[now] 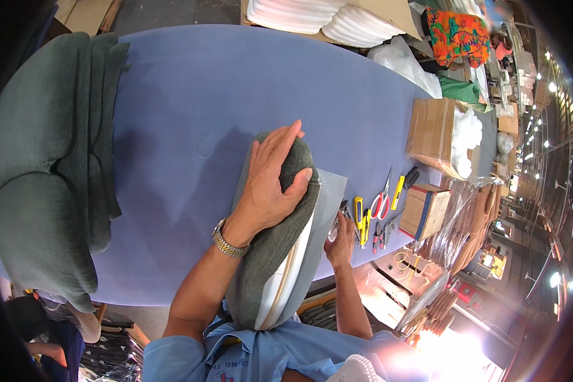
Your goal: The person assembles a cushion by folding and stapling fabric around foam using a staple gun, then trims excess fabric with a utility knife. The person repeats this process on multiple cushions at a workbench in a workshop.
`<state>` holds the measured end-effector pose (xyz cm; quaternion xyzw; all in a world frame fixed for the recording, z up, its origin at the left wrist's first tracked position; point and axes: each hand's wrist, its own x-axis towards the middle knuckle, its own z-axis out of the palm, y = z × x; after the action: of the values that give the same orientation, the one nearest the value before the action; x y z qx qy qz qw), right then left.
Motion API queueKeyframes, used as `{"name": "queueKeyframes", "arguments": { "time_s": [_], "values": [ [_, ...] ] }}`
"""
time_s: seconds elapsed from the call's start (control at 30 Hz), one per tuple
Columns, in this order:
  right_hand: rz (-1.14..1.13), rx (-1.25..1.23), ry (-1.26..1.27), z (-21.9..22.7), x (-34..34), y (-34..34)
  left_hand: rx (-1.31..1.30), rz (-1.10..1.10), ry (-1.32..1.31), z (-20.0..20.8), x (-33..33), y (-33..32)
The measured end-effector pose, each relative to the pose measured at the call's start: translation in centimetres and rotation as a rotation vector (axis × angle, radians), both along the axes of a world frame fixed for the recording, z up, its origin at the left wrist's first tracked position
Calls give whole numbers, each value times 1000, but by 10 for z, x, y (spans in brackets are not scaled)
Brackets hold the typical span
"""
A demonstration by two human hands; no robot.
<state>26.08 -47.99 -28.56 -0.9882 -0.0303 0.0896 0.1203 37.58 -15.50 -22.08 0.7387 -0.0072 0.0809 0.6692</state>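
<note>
A dark green padded cushion [261,274] leans against my body, its open side showing white filling and a grey lining sheet [328,197]. My left hand [270,181], with a gold-coloured watch at the wrist, grips the cushion's far end; the thumb is on the open edge and the fingers stretch over the other face. Beside the grey sheet, my right hand [341,240] is closed near the table edge. A small dark and pale item shows at its fingertips, too unclear to name.
Stacked dark green cushions [44,159] lie at the table's left. To the right are yellow cutters [358,211], red-handled scissors [380,205], red-handled pliers [378,235] and a cardboard box [430,130] of white stuffing. White foam pieces [293,14] lie beyond the blue table [191,83].
</note>
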Motion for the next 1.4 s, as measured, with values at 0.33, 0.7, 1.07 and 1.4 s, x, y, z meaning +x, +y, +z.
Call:
{"name": "queueKeyframes", "arguments": {
  "time_s": [0.33,0.7,1.07,1.4],
  "values": [
    [-364,705,215,71,70,-9,9,-24,51,4,-1,1],
    [89,892,467,233,164,106,10,-42,77,3,-4,0],
    [486,442,557,216,206,133,32,-125,89,2,-1,12],
    [503,317,689,211,218,132,-124,-319,-52,-22,31,43]
  ]
}}
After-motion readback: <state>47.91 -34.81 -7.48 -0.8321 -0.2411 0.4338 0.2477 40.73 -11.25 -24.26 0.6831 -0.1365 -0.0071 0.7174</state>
